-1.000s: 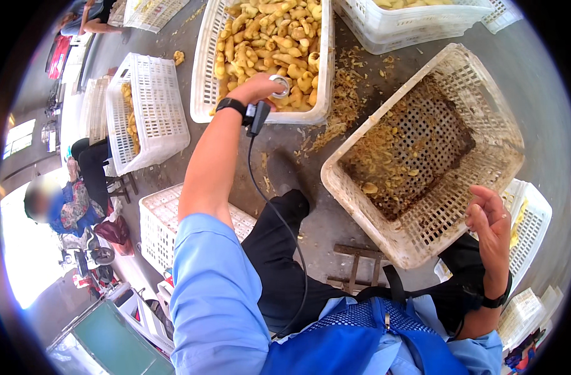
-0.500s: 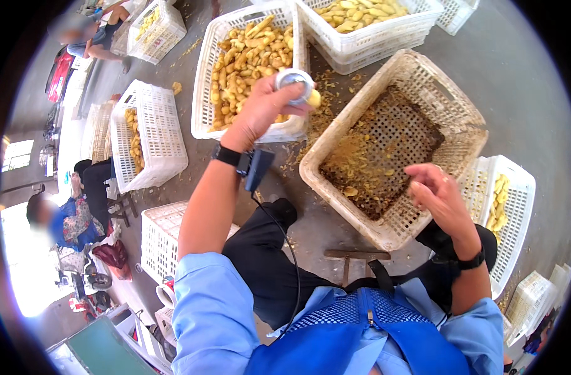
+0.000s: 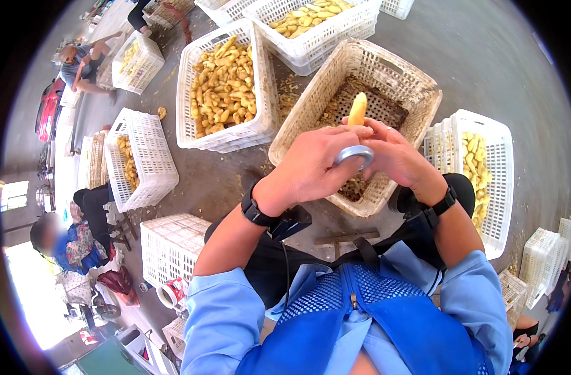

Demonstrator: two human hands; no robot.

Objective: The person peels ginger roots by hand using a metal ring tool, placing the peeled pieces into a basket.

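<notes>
Both hands meet above the near rim of the beige basket (image 3: 385,69). The left hand (image 3: 313,169) has its fingers closed on a round metal peeler (image 3: 354,153), and the right hand (image 3: 395,156) grips a yellow peeled piece (image 3: 357,109) upright. White crates (image 3: 223,134) stand close on both sides, with bare floor (image 3: 217,187) only between them.

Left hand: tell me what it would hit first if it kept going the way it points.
The left hand points right, so it would first meet the right hand, already touching it around the yellow piece; depth looks close.
</notes>
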